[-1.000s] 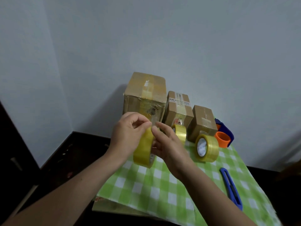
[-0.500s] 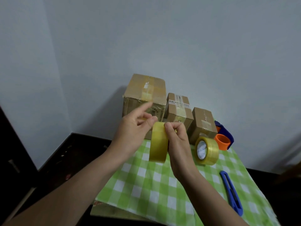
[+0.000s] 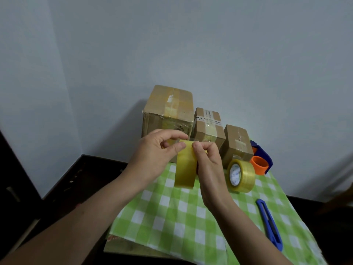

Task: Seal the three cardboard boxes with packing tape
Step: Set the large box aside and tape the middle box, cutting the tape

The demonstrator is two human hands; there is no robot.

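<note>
Three cardboard boxes stand in a row at the centre of the frame, against the wall: the big box (image 3: 168,113), the middle box (image 3: 209,127), the small box (image 3: 237,145), all wearing old tape. Just below them, held up over the green checked cloth (image 3: 181,217), is the tape roll (image 3: 186,167). The left hand (image 3: 152,159) and right hand (image 3: 207,161) pinch its top rim, thumbs picking for the end. It looks light and stiff, the film slick and clingy; best gripped by the flat sides.

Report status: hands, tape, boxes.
Both hands, left and right, holding tape roll upright, fingers at its top. Three boxes behind, untouched. Nothing blocking.
</note>
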